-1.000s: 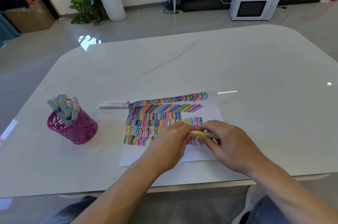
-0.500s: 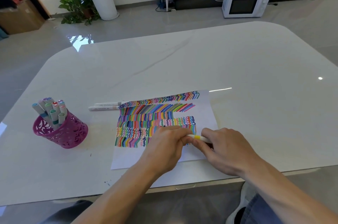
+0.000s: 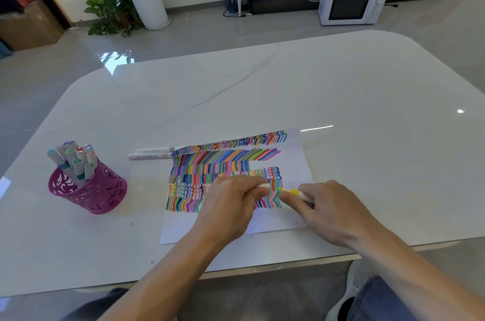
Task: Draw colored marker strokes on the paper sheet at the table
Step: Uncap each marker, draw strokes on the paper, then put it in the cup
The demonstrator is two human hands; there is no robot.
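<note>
1. Filling most of the view, a glossy white stone-look table [image 3: 341,89] with rounded corners carries everything.
2. A white rectangular paper sheet [image 3: 298,160] lies toward the table's 6 o'clock edge. Its upper part is packed with rows of multicoloured strokes: chevrons, slanted bars, squiggles and zigzags.
3. A magenta openwork pen cup [image 3: 105,194] stands well apart at the sheet's 9 o'clock. It holds a cluster of capped pale markers [image 3: 76,160] leaning toward 11 o'clock.
4. The left hand [image 3: 228,205] is over the sheet's lower middle, its curled fingers pinching a small white cap [image 3: 263,185].
5. The right hand [image 3: 330,213], at the sheet's 4 o'clock corner, grasps a yellow marker [image 3: 295,192] between thumb and fingers.
6. Two loose white markers [image 3: 152,153] lie side by side at the sheet's 10 o'clock corner, their long axes running 9 to 3.
7. The yellow marker lies low over the zigzag row, its long axis running 4 to 10 o'clock. Its bare yellow tip points toward 10, just short of the cap. Whether the tip touches the paper cannot be told.
</note>
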